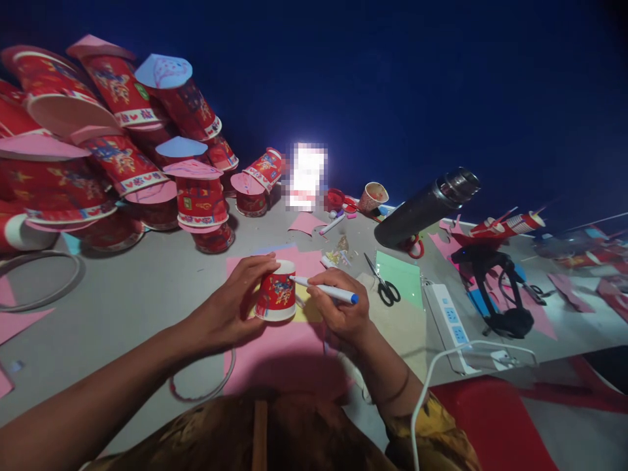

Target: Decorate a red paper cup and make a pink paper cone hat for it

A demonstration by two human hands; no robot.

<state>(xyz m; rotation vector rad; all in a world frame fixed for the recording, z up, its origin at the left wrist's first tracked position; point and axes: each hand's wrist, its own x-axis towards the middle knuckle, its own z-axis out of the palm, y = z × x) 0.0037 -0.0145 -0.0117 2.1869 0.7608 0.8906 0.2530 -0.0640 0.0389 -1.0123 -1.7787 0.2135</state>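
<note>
A red paper cup point(276, 294) with a printed pattern is upside down or upright, I cannot tell which, above sheets of pink paper point(275, 353). My left hand point(240, 297) is closed round its left side, thumb low and fingers near the top. In my right hand point(338, 304) is a white marker pen point(324, 289) with a blue end. The pen's tip points left and meets or nearly meets the cup's printed side. Yellow paper point(310, 307) shows between the cup and my right hand.
Stacked red cups with paper tops point(201, 196) fill the left. A bright, blurred-out screen point(308, 176) stands at the back. To the right are scissors point(385, 288), a dark flask point(422, 209), a power strip point(449, 320), a white cable point(424, 392) and a black strap point(500, 294).
</note>
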